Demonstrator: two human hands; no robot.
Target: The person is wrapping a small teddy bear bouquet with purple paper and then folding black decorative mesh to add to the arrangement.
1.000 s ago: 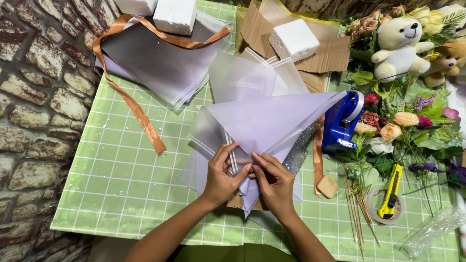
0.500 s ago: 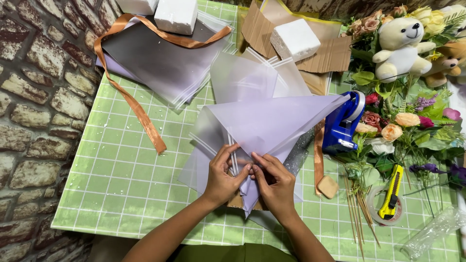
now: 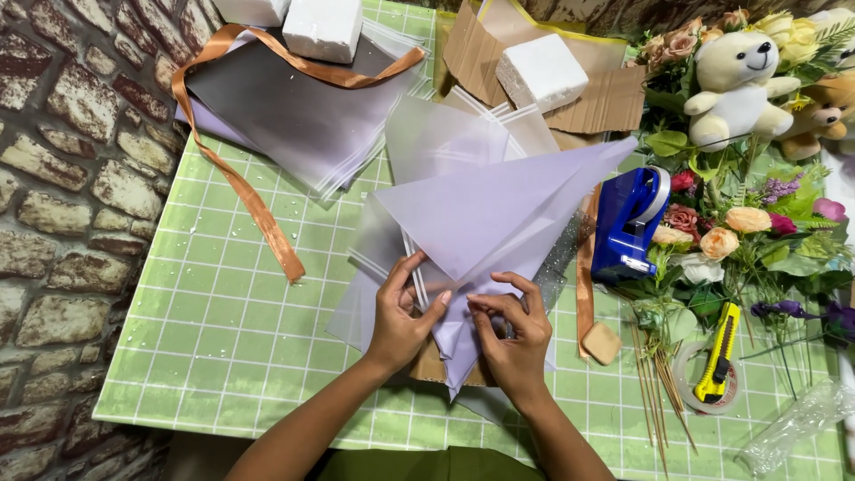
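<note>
I have my left hand [image 3: 403, 312] and right hand [image 3: 512, 334] both pinching the gathered bottom of the lilac wrapping sheet [image 3: 499, 214], low centre on the green grid table [image 3: 223, 330]. The sheet fans toward one o'clock. My worry: the frosted clear sheets [image 3: 374, 258] beneath look slick and may slide apart. The blue tape dispenser [image 3: 628, 223] sits at three o'clock.

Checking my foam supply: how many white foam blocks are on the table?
3: two side by side at the top edge, one cut off by the frame and one on the grey sheets; the third on the cardboard. Others may lie out of frame.
</note>
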